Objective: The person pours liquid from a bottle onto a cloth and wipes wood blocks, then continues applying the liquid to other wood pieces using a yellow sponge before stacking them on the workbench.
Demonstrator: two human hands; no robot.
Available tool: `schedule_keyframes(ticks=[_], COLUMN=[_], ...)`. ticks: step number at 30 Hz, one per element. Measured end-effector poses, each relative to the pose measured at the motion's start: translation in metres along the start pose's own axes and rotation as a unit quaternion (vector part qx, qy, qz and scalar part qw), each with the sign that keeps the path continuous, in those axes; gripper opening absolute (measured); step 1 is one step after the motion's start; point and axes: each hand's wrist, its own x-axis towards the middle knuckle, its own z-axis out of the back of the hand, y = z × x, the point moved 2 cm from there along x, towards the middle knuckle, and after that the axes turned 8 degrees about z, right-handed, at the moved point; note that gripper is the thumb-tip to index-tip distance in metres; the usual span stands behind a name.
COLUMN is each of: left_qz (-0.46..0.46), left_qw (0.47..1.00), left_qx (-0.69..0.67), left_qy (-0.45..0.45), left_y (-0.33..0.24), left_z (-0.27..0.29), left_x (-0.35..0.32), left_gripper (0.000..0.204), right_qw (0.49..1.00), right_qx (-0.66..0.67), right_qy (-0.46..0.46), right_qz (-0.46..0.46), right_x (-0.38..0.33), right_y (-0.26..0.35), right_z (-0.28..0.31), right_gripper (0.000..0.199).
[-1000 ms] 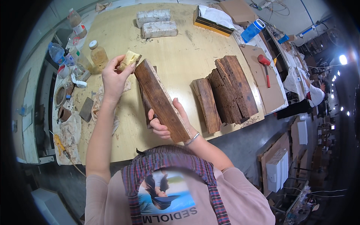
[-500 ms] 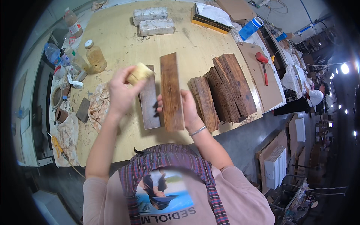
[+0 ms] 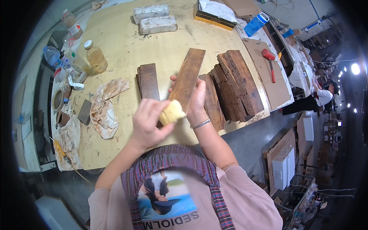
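Observation:
My right hand grips a brown wooden board along its long side, fingers showing past the far edge. The board is raised and slants up to the right. In my left hand is a pale yellow sponge-like block, closed between fingers and thumb. The block meets the board's near end; my hand and the block hide that end. Behind and left of the held board lies a small stack of dark boards. To its right stand several rough-edged brown boards side by side.
Stained cloth and a bottle of amber liquid lie to the left. Two wrapped blocks sit at the back. A red mallet rests on cardboard at right, near a blue bottle. Farther right is a person.
My left hand has come down and right, bringing the yellow block from above the dark stack to the held board's near end. The board has tilted, its far end swinging right.

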Motion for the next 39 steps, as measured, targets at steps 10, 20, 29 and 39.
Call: schedule_keyframes(ticks=[10, 20, 29, 39], left_qz=[0.217, 0.26, 0.342, 0.36], left_qw=[0.972, 0.954, 0.907, 0.894], left_qx=[-0.07, -0.14, -0.233, -0.249], left_qy=[-0.05, -0.051, -0.083, -0.094], left_y=[0.053, 0.057, 0.076, 0.09], left_z=[0.026, 0.016, 0.029, 0.048], left_x=[-0.022, -0.035, -0.041, -0.062], left_gripper=[0.043, 0.041, 0.041, 0.042], right_qw=[0.596, 0.378, 0.598, 0.887], right_qx=[-0.769, -0.903, -0.748, -0.422], right_qy=[-0.057, -0.031, 0.104, 0.18], right_qz=[0.223, 0.203, 0.267, -0.04], right_x=[-0.03, -0.04, -0.042, 0.018], right_y=[0.052, 0.043, 0.002, -0.066], right_z=[0.069, 0.12, 0.066, 0.052], right_gripper=[0.055, 0.087, 0.047, 0.02])
